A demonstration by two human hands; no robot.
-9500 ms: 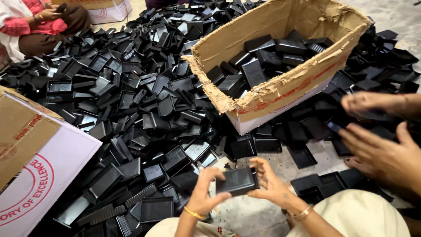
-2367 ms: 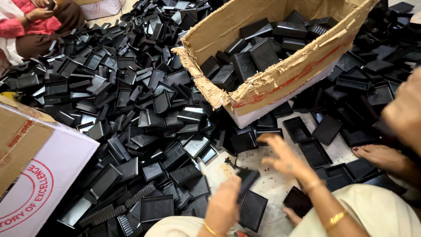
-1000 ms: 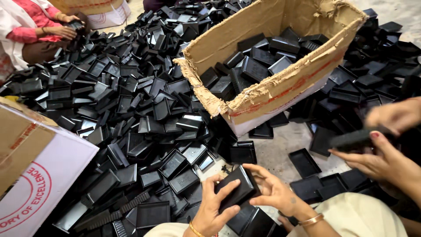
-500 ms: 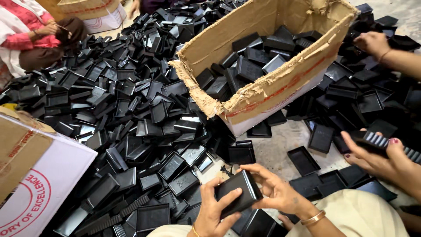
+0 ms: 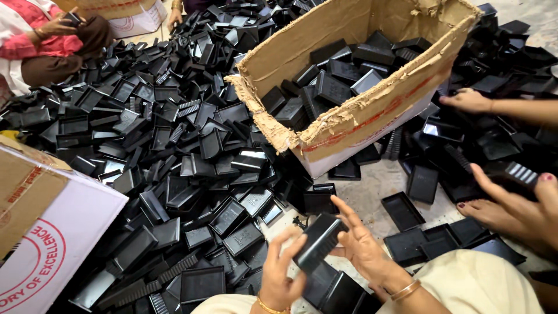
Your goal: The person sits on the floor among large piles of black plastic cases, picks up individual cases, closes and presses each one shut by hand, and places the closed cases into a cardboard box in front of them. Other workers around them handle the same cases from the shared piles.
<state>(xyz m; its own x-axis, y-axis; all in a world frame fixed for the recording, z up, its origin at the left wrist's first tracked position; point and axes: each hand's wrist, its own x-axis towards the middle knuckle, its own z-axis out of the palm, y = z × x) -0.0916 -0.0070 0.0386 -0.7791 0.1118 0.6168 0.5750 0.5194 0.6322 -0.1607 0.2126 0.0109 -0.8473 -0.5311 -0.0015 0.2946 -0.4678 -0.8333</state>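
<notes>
A black rectangular plastic part is held between both of my hands low in the middle of the head view. My left hand grips its lower left side with fingers curled. My right hand cups its right end, fingers spread along it. More black plastic trays lie on my lap just below. A big heap of the same black trays covers the floor to the left.
A torn cardboard box half full of black trays stands at upper centre. A white and brown carton sits at the left edge. Another person's hands work at the right; a seated person is at top left.
My hands keep hold of the black part and have tilted it slightly. The other person's far hand has moved down onto the trays at the right.
</notes>
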